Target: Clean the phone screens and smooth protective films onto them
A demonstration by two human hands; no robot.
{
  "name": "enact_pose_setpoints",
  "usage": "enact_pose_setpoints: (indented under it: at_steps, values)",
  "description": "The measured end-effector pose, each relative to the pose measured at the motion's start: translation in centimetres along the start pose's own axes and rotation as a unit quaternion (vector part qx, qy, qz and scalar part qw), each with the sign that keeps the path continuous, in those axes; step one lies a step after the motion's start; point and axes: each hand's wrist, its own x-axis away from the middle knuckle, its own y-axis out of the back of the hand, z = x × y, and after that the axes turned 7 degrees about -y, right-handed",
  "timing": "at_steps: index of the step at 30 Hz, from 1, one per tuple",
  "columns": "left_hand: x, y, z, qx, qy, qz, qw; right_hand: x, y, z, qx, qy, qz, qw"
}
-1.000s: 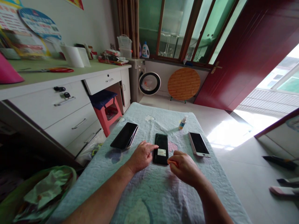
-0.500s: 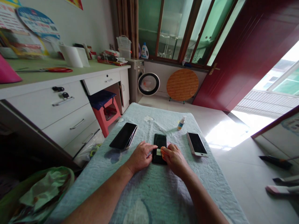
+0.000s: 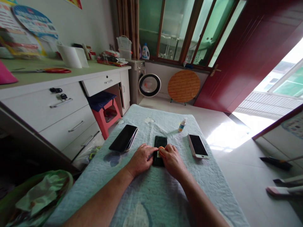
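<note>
A dark smartphone (image 3: 161,140) lies back side up on the light blue quilted cover, its camera end away from me. My left hand (image 3: 141,160) grips the phone's left edge, index finger over its back and thumb low at the side. Pinched in my right hand (image 3: 172,159) is a small orange cloth (image 3: 161,148), pressed onto the middle of the phone. A pale label (image 3: 158,154) shows partly beneath the fingers. To the left rests a larger black-screened phone (image 3: 124,137); to the right, a white phone (image 3: 199,146). Beyond stands a small spray bottle (image 3: 182,125).
The quilted cover (image 3: 170,201) spreads over the low surface before me. At left are a white drawer desk (image 3: 63,110), a red stool (image 3: 105,118) and a green bin (image 3: 68,181). A washing machine with its door ajar (image 3: 149,85) and a round wooden tabletop (image 3: 184,85) stand behind.
My right hand has slid the orange cloth slightly up and left across the phone's back, closer to my left fingertip. The left hand keeps its place on the phone. The view has shifted slightly.
</note>
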Motion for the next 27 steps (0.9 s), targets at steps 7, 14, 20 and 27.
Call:
enact_pose_setpoints:
  at_steps: [7,14,20,27]
  values:
    - [0.0,-0.1,0.0,-0.002,0.001,-0.009,1.0,1.5,1.9,-0.7,-0.091,0.056,0.074,0.992]
    - [0.0,-0.2,-0.1,-0.008,-0.002,-0.021,1.0,2.3,3.0,-2.7,-0.115,0.029,0.099,0.988]
    - [-0.1,-0.2,-0.2,-0.014,-0.002,-0.021,1.0,1.4,1.5,-2.5,-0.083,-0.018,0.03,0.996]
    - [-0.1,-0.2,-0.3,-0.015,-0.006,-0.021,1.0,-0.4,0.1,-2.9,-0.023,-0.087,-0.009,0.996]
